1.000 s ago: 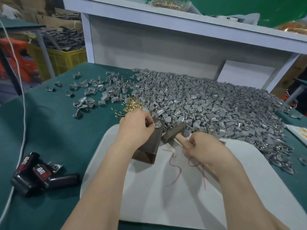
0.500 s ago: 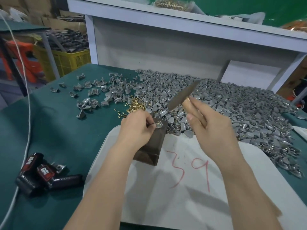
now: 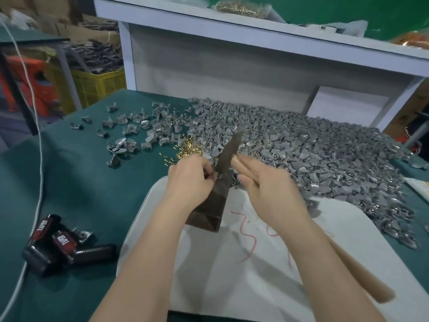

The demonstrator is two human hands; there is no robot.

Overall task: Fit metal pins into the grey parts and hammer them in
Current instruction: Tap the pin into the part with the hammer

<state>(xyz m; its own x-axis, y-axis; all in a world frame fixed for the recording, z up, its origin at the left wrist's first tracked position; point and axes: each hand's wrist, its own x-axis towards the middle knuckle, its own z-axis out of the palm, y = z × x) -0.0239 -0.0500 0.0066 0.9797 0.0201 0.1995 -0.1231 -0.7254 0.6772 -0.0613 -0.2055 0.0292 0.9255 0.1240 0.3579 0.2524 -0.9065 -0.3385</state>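
A dull green, felt-like surface (image 3: 81,182) carries a broad heap of grey parts (image 3: 301,154). They are small matt castings, wedge- or fin-shaped with rounded backs, some showing brighter metal faces. They lie every way up and thin out to the left into scattered singles. At the near left edge of the heap sits a little drift of brass pins (image 3: 188,147), short, shiny and yellow, with a few strays just beside it. A smooth white board (image 3: 267,287) with rounded corners lies on the green in front of the person, scrawled with thin red marks (image 3: 246,240). Near its far edge stands a dark metal block (image 3: 209,212), tall, flat-sided and worn brown-grey. The left hand (image 3: 190,180) curls at the block's top, its grip pinched on one grey part (image 3: 215,177) held against the top face; whether a pin sits in it is too small to tell. The right hand (image 3: 267,189) has its grip wrapped round the pale, smooth wooden handle of a hammer (image 3: 229,149). The hammer's dark, narrow steel head is tilted upward above the block and blurred, its lower end close to the left fingers. The handle's butt shows under the right forearm. At the near left lie black-and-red plastic objects (image 3: 53,242), one of them ribbed, with a white cable (image 3: 39,159) running past them.
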